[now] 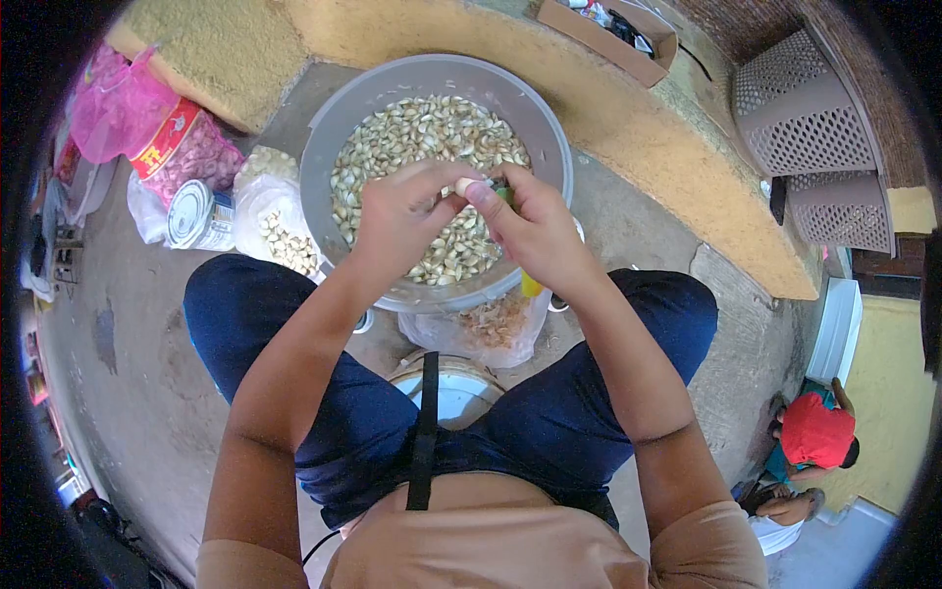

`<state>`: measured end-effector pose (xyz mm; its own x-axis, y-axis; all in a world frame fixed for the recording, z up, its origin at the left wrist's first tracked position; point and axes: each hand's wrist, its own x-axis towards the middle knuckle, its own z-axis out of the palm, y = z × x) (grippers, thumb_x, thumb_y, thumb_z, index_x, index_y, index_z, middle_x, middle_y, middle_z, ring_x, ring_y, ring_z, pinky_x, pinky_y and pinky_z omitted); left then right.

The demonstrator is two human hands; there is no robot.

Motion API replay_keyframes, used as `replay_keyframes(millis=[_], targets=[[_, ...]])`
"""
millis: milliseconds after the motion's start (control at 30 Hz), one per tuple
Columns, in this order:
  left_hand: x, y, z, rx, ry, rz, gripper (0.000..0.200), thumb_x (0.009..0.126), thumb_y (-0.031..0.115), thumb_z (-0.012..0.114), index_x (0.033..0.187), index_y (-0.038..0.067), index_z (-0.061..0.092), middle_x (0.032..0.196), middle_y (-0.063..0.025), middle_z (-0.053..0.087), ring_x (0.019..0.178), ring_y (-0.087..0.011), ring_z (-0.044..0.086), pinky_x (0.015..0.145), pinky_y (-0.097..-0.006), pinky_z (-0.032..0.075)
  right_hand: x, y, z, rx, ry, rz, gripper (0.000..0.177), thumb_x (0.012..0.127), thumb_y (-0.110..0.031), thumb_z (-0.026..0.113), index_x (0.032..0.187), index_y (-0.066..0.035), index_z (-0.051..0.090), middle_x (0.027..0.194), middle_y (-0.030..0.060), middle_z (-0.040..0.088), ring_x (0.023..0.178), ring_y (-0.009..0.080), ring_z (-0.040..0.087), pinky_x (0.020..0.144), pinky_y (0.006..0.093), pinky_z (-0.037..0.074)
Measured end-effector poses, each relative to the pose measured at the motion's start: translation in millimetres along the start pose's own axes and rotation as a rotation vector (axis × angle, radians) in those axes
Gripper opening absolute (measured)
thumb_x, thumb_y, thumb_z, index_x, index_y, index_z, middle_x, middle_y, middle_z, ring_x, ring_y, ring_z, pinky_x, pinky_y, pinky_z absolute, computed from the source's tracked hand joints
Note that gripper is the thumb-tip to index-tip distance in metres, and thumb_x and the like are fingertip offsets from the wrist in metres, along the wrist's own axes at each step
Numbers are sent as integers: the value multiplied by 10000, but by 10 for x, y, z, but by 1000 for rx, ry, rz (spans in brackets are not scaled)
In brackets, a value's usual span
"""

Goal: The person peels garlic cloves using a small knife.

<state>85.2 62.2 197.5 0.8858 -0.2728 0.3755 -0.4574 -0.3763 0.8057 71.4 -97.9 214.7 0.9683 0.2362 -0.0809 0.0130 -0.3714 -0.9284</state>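
Note:
Above a wide grey tub (316, 187) of loose garlic cloves (432, 128), my two hands meet at the fingertips. My left hand (404, 211) pinches a pale garlic clove (463, 185) between thumb and fingers. Closed around a small green-handled tool (504, 195), my right hand (538, 228) has its thumb against the clove. The tool's blade or tip is mostly hidden by the fingers. Left of the tub, a clear plastic bag (257, 211) holds peeled white cloves (287, 240). Papery garlic skins (494, 322) lie on a plastic bag between my knees.
A pink mesh sack (196, 147) and a large can (191, 216) stand at left. A low yellow ledge (628, 182) curves behind the tub, bearing a cardboard box (618, 39) and grey perforated crates (810, 123). Two people sit far right, one in a red shirt (817, 432).

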Motion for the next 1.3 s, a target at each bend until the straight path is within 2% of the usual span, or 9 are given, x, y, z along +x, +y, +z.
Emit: replay_keyframes(millis=[167, 267, 467, 567, 767, 867, 1067, 1167, 1300], targets=[[-6, -12, 12, 45, 32, 73, 176, 720, 0, 612, 889, 52, 620, 858, -86, 625, 771, -169, 610, 648, -242, 475, -31, -55, 10, 78, -41, 44, 391, 850, -366, 504, 770, 17, 484, 578, 135, 487, 532, 198, 488, 508, 331, 388], [12, -92, 48, 156, 97, 268, 248, 671, -2, 636, 896, 93, 596, 759, -74, 602, 647, -208, 600, 535, -270, 472, -49, -70, 12, 131, -41, 49, 391, 855, -356, 498, 752, 20, 476, 559, 139, 474, 516, 195, 481, 501, 334, 385], [1, -88, 20, 276, 44, 332, 241, 674, 40, 633, 903, 78, 564, 730, -70, 566, 616, -230, 575, 510, -304, 462, -10, 71, 41, 87, -3, -35, 395, 856, -351, 498, 717, 18, 474, 546, 137, 475, 497, 186, 450, 495, 339, 382], [-2, -109, 12, 320, 46, 383, 246, 686, 52, 621, 918, 85, 547, 719, -68, 546, 610, -229, 568, 501, -310, 457, -15, 44, 37, 101, -19, 8, 398, 854, -350, 498, 709, 19, 468, 547, 156, 469, 512, 202, 452, 509, 345, 383], [-18, -95, 9, 421, 32, 396, 242, 680, 71, 623, 903, 93, 532, 691, -61, 525, 591, -215, 561, 484, -308, 450, -6, 48, 44, -87, 17, -65, 392, 856, -335, 488, 709, 27, 458, 587, 216, 484, 542, 309, 476, 535, 375, 387], [-36, -84, 6, 380, -1, 317, 293, 643, 20, 625, 921, 80, 551, 718, -82, 556, 618, -247, 569, 526, -323, 459, -13, 14, 58, -171, 46, -106, 371, 860, -316, 474, 717, 26, 458, 607, 227, 502, 581, 367, 510, 552, 410, 398], [-44, -53, 10, 468, -65, 259, 299, 637, 18, 614, 923, 83, 557, 706, -86, 556, 624, -253, 570, 539, -335, 461, -49, 43, 176, -645, 239, -267, 292, 836, -278, 499, 744, -3, 461, 612, 185, 539, 584, 346, 558, 510, 435, 438], [-39, -71, 28, 464, -57, 271, 292, 636, 20, 610, 919, 77, 567, 713, -90, 561, 641, -253, 575, 546, -335, 463, -66, 23, 210, -713, 262, -261, 267, 814, -261, 534, 738, -17, 456, 627, 174, 550, 574, 327, 563, 487, 419, 446], [-10, -141, 22, 360, -90, 155, 280, 645, 14, 615, 918, 76, 598, 709, -94, 563, 633, -227, 571, 533, -303, 456, -54, 73, 213, -576, 244, -293, 284, 773, -267, 592, 788, -5, 483, 668, 176, 556, 567, 316, 561, 479, 388, 444]])
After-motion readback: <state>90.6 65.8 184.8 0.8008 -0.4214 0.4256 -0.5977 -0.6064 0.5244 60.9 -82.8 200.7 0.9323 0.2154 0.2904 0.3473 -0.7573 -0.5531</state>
